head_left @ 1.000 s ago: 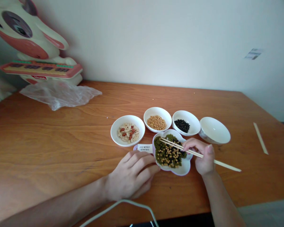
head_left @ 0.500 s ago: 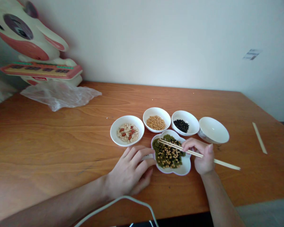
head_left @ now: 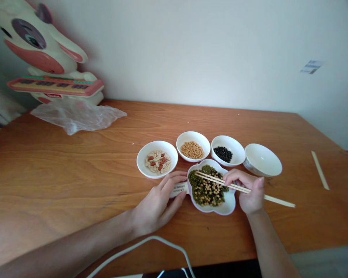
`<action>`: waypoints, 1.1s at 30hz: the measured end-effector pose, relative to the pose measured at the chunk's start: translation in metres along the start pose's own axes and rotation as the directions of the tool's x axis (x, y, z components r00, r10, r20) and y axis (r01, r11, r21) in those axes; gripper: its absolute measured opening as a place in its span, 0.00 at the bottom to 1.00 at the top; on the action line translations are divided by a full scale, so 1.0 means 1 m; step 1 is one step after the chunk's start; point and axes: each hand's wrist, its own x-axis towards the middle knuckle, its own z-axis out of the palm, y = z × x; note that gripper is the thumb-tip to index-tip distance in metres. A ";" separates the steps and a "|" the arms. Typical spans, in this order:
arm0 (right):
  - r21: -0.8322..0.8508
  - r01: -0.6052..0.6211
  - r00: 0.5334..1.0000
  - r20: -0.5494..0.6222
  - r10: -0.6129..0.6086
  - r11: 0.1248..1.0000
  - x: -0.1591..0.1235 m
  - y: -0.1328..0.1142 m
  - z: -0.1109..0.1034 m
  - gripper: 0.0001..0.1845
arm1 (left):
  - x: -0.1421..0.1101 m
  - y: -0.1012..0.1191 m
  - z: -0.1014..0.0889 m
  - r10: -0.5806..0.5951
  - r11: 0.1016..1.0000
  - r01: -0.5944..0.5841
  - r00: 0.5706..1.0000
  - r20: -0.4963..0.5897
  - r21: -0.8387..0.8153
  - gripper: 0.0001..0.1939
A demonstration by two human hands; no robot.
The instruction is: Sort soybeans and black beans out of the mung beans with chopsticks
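Our hands are apart: left hand [head_left: 155,206] clamps the dish [head_left: 228,202] by its handle, fingers on the far side, thumb on the near side; right hand [head_left: 251,195] grips the chopsticks [head_left: 240,188], tips at the green beans on the dish's left. Dish sits between our hands, holding mixed green, black and tan beans.

For a clean pick, we should pin the handle, keep tips level and squeeze one bean lightly at its middle; too much force and it shoots out.

Beyond the dish, left to right: peanut bowl [head_left: 143,170], tan-bean bowl [head_left: 179,150], black-bean bowl [head_left: 240,157], fourth bowl [head_left: 263,162]. Stick [head_left: 320,170] far right; bag [head_left: 81,119] and cow toy [head_left: 43,58] far left.

Handle label [head_left: 179,188]: printed, too small for us to read. Toy's red badge [head_left: 52,95], wall sticker [head_left: 311,66]: illegible.
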 end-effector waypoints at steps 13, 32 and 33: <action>0.041 -0.024 1.000 -0.013 0.025 0.999 -0.003 0.002 -0.005 0.44 | 0.006 0.002 -0.009 -0.149 0.989 0.151 0.978 0.148 -0.003 0.16; 0.031 -0.034 0.998 -0.045 0.035 0.999 -0.004 0.002 -0.005 0.44 | 0.000 -0.003 -0.002 0.019 0.982 -0.034 0.996 0.083 0.184 0.13; 0.026 -0.038 0.998 -0.047 0.039 0.999 -0.004 0.002 -0.005 0.44 | -0.001 -0.003 -0.001 0.028 0.975 -0.045 0.996 0.079 0.215 0.14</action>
